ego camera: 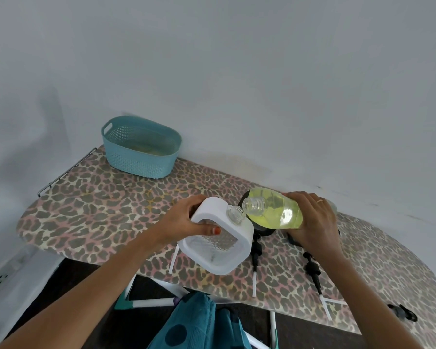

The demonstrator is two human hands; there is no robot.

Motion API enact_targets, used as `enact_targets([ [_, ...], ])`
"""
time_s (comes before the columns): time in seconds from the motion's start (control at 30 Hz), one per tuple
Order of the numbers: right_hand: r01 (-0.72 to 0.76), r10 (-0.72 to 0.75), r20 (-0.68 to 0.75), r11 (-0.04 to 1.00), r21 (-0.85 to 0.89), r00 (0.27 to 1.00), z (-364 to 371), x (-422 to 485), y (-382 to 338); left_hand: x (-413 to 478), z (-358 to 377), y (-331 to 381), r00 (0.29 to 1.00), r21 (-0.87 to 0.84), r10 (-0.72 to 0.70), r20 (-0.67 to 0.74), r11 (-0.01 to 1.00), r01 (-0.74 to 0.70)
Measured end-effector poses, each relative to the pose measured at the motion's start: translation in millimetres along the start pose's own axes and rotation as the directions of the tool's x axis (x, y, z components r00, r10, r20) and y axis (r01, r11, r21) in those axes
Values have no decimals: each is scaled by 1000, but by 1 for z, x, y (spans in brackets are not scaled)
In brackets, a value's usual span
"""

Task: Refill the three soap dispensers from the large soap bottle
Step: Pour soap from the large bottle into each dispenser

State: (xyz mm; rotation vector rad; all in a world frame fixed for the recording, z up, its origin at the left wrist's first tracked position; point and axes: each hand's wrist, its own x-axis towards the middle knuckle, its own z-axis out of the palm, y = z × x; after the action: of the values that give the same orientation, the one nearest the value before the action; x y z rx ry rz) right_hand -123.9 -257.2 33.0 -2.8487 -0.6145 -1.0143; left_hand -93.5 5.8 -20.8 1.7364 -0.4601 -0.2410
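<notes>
My left hand (186, 217) grips a white-framed clear soap dispenser (218, 244), tilted above the leopard-print ironing board (98, 212), its open threaded neck pointing right. My right hand (315, 220) holds the large bottle of yellow-green soap (277, 209) tipped on its side, its open mouth touching the dispenser's neck. A dark dispenser (262, 230) stands behind and below the bottle, mostly hidden. Two black pump heads with white tubes (256, 250), (312, 270) lie on the board in front of it.
A teal perforated basket (141, 147) stands at the board's far left, by the white wall. A metal rack edge (66, 170) borders the board's left end. Teal cloth (196, 321) and the board's white legs lie below the near edge. A black clip (402, 312) sits at the right.
</notes>
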Motion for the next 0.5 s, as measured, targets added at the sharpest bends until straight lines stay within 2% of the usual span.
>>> enact_targets([
  [0.5,28,-28,-16,999,-36,999,-3,2,2,2,1,-6,1000,22,3,-1,1000,-3],
])
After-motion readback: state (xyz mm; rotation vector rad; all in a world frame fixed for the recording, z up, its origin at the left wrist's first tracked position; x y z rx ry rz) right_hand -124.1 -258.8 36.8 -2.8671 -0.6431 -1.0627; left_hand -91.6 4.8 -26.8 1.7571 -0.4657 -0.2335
